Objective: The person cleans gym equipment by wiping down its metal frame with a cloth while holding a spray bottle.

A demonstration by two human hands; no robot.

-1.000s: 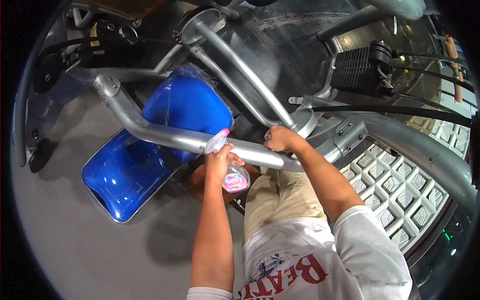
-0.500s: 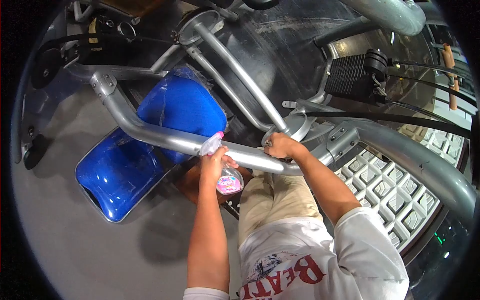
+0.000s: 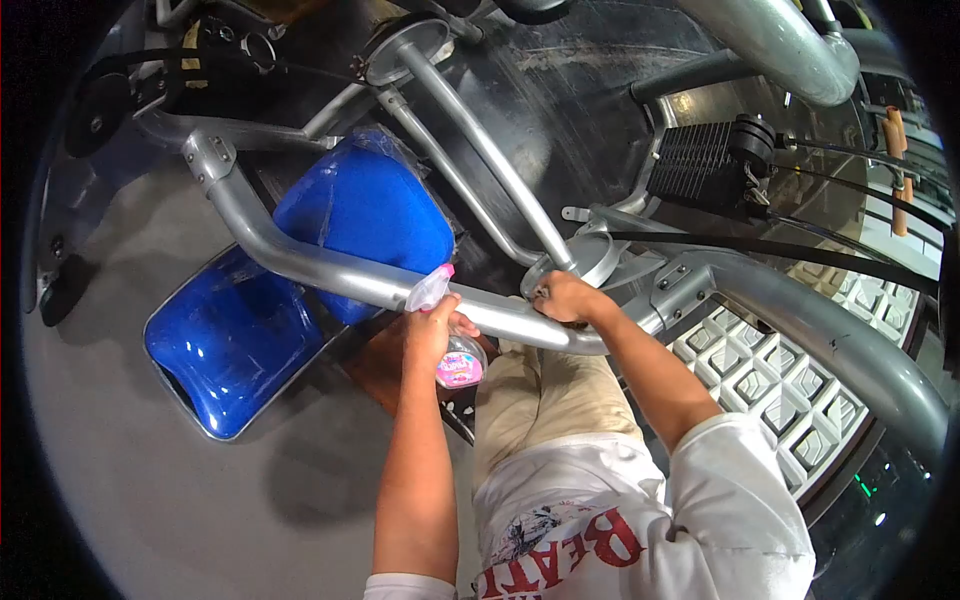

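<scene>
My left hand (image 3: 432, 330) is wrapped round the neck of a clear spray bottle (image 3: 460, 366) with a pink nozzle tip and a pink label. The bottle is upright in front of a thick silver tube (image 3: 345, 275) of a gym machine. My right hand (image 3: 568, 298) is closed over the tube's far side, close to a round metal bracket (image 3: 592, 258) at the foot of a slanting bar. Its fingers curl around something small that I cannot make out. Beyond the tube, on the left, is a blue padded seat (image 3: 365, 205) in clear plastic wrap.
A second blue pad (image 3: 230, 345) sits lower left above the grey floor (image 3: 190, 500). A black weight stack (image 3: 700, 160) with cables stands at the right. White moulded panels (image 3: 770, 385) lie behind the frame tube (image 3: 850, 330). Another thick tube (image 3: 780, 45) crosses the upper right.
My right hand has shifted very slightly, staying by the bracket. My left hand still grips the spray bottle, almost unmoved. The view has tilted a little.
</scene>
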